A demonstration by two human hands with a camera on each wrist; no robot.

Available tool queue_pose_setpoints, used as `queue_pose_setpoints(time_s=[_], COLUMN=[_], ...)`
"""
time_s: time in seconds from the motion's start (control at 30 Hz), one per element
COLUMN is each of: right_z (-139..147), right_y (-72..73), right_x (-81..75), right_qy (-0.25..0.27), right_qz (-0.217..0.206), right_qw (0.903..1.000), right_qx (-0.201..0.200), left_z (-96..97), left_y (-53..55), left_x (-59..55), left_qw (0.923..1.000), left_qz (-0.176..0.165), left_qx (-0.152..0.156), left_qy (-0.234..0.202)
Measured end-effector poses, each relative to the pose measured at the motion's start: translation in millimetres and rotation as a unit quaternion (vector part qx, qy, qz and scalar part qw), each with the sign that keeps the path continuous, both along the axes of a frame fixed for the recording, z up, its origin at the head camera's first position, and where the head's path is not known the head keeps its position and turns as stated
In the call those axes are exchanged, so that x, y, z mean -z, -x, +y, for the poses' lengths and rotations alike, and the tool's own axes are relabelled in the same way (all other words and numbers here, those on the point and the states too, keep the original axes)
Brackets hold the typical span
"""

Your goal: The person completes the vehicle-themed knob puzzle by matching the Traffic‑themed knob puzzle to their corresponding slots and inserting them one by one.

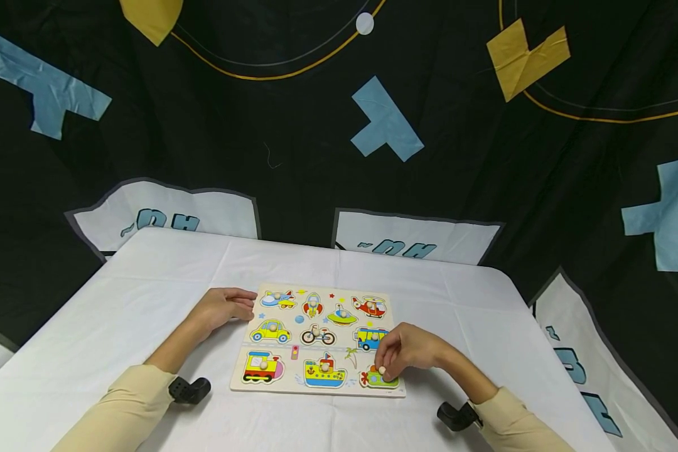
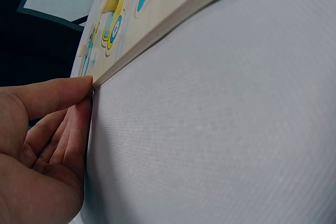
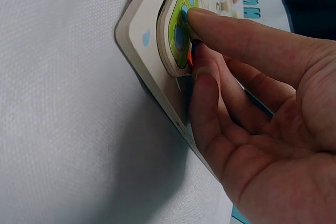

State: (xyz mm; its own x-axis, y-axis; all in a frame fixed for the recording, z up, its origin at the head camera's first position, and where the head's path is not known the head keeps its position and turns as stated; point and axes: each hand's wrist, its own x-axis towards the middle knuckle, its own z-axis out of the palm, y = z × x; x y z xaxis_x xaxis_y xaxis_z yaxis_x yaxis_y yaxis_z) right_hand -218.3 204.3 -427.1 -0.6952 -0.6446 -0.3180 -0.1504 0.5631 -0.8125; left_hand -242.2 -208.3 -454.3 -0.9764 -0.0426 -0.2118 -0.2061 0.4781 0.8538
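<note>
A wooden knob puzzle board [image 1: 238, 378] lies flat on the white-covered table. My right hand [image 1: 409, 347] pinches the knob of the green submarine puzzle piece [image 3: 180, 30] between thumb and fingers, at the board's near right corner. In the right wrist view the piece's thick edge shows above the board surface; whether it sits fully in its slot I cannot tell. At the board's left edge, my left hand [image 1: 221, 307] touches the rim with its thumb and fingertips, the fingers loosely bent. Near the right hand is the blue bus piece [image 1: 367, 339].
Other knobbed pieces sit on the board, among them a boat [image 1: 316, 378], a train [image 1: 255, 370], a bicycle [image 1: 318, 337] and a helicopter [image 1: 369, 306]. White cloth covers the table [image 1: 294, 427]. Behind it hangs a black curtain [image 1: 294, 138] with blue and yellow shapes.
</note>
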Motion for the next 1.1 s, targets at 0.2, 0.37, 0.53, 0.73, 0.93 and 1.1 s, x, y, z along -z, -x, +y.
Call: queue_pose_setpoints(time_s=[0.2, 0.37, 0.53, 0.73, 0.93, 1.1], right_z=[-0.6, -2.0, -3.3, -3.2, -3.0, -1.1], right_y=[-0.7, -1.2, -1.1, -0.9, 0.5, 4.2], right_x=[0.3, 0.5, 1.1, 1.4, 0.4, -3.0], right_qy=[-0.001, 0.0, 0.003, 0.0, -0.005, -0.019], right_qz=[0.0, -0.001, -0.006, -0.004, -0.013, 0.002], right_qw=[1.0, 1.0, 1.0, 1.0, 0.9999, 0.9998], right_qx=[0.001, 0.003, 0.003, 0.008, 0.001, 0.002], left_z=[-0.1, 0.2, -0.5, -1.9, 0.0, -0.1], left_y=[1.4, 1.8, 2.6, 3.0, 2.1, 2.2], left_x=[-0.5, -2.1, -2.9, -3.7, -2.7, -3.2], left_qw=[1.0, 1.0, 1.0, 1.0, 1.0, 1.0], left_qz=[0.0, 0.002, 0.003, 0.003, -0.001, 0.002], left_qx=[0.003, 0.005, 0.008, 0.006, 0.005, 0.008], left_qy=[-0.001, -0.002, -0.005, -0.007, -0.001, -0.003])
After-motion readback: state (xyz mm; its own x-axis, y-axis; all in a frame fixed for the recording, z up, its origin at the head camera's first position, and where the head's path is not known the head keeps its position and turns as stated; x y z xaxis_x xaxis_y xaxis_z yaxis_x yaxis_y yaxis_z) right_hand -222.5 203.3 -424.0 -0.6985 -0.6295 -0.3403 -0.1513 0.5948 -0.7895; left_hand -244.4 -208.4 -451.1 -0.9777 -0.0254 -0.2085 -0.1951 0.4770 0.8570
